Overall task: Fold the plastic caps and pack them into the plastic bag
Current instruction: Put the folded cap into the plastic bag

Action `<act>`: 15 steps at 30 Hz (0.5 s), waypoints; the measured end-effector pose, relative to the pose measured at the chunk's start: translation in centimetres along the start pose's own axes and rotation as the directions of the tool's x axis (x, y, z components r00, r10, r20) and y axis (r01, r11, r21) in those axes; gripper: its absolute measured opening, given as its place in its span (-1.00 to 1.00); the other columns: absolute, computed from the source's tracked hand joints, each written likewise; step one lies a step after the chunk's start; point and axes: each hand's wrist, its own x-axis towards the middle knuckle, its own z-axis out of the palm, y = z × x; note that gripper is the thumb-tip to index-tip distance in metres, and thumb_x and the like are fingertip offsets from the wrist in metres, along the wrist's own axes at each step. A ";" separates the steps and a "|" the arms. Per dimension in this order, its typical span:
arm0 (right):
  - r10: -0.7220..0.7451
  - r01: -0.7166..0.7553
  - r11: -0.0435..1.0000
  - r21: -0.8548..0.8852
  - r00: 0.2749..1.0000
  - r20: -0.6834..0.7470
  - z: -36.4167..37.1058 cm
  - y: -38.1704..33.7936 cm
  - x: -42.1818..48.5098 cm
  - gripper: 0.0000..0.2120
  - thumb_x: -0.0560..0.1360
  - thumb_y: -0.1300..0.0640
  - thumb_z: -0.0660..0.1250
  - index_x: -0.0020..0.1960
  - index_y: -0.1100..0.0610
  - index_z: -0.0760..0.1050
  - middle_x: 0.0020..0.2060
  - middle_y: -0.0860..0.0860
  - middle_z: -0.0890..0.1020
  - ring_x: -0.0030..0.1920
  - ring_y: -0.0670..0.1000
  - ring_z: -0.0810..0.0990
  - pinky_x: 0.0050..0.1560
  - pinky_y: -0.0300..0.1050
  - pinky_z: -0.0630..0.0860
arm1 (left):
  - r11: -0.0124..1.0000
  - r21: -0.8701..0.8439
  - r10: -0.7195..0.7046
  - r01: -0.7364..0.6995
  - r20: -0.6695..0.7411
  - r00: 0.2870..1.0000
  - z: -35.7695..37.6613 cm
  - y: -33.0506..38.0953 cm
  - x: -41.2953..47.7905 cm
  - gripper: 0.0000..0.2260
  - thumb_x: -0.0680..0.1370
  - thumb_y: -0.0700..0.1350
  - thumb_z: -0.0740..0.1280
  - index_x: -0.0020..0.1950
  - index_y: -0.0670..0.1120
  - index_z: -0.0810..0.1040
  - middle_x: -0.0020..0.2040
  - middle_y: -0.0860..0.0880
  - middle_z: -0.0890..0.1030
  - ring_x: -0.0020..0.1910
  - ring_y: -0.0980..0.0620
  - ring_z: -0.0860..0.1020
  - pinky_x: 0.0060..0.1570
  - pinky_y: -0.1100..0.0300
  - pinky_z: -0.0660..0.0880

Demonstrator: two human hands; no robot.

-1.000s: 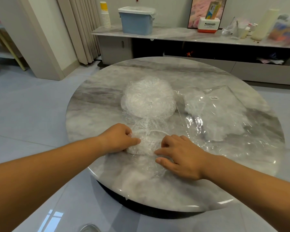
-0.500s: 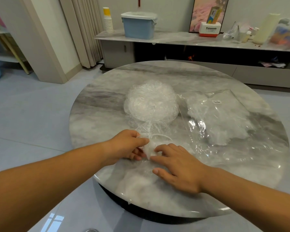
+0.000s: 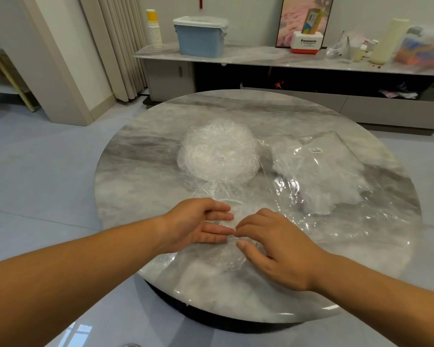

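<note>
Round marble table (image 3: 140, 171) fills the view, with a sideboard (image 3: 261, 55) behind it. At the table's near edge both hands meet on one clear cap (image 3: 226, 256) — the left hand (image 3: 196, 226) lays nearly straight fingers against it, and the right hand (image 3: 276, 246) pinches it with curled fingertips. Beyond them sits the pile (image 3: 218, 151) of caps. Right of that lies the bag (image 3: 318, 176) — flat, with caps inside.

One cap pile (image 3: 218, 151), one plastic bag (image 3: 336, 176)
</note>
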 end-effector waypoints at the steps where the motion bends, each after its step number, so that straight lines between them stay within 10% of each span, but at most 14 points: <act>1: 0.003 -0.003 1.000 0.001 1.000 0.020 0.1 -0.1 0.0 -0.55 0.62 -0.22 0.01 0.28 -0.09 0.55 0.17 -0.22 0.58 0.16 -0.12 0.44 0.24 -0.11 0.39 | 1.000 0.004 -0.002 0.002 0.004 1.000 0.1 0.1 0.0 -0.72 0.67 -0.11 0.21 0.33 -0.16 0.52 0.23 -0.13 0.65 0.11 -0.17 0.68 0.18 -0.07 0.59; 10: 0.065 -0.057 0.997 -0.060 0.988 0.140 1.1 0.4 0.0 -0.36 0.56 -0.35 -0.16 0.37 -0.06 0.45 0.22 -0.17 0.54 0.20 -0.07 0.38 0.30 -0.09 0.33 | 0.976 0.183 0.130 -0.116 -0.065 0.989 0.2 0.6 0.7 -0.77 0.58 -0.14 0.43 0.21 -0.15 0.56 0.06 -0.16 0.70 -0.07 -0.05 0.71 -0.04 0.03 0.66; 15: 0.057 -0.050 0.997 -0.052 0.987 0.148 1.0 0.4 -0.1 -0.35 0.58 -0.34 -0.15 0.39 -0.03 0.45 0.27 -0.14 0.54 0.23 -0.06 0.38 0.33 -0.08 0.33 | 0.541 0.828 0.414 -0.149 -0.108 0.904 -0.2 1.3 2.4 -0.70 0.44 0.12 0.54 0.03 0.01 0.59 -0.07 0.03 0.65 -0.18 0.12 0.62 -0.18 0.26 0.55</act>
